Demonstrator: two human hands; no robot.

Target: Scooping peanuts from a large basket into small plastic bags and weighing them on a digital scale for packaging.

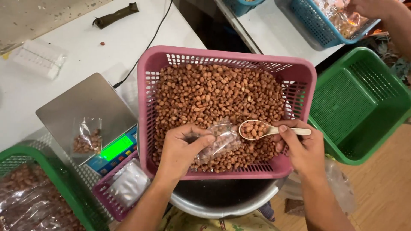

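A metal bowl [222, 203] sits nearest, under a pink basket [299, 72] full of peanuts [214, 92]. Over them, the left hand [182, 149] pinches a clear bag [218, 143] partly filled with peanuts; the right hand [302, 147] pinches a spoon [257, 129] loaded with peanuts at the bag's mouth. Left, a small bag of peanuts [87, 137] lies on a scale [81, 107]. Right stands a green basket [376, 124]. Farther back, a blue basket [317, 25] holds packets.

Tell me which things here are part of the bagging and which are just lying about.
In use: left hand holding the clear bag; right hand with the spoon; pink basket of peanuts; scale.

Idle: empty green basket; blue basket; dark strap.
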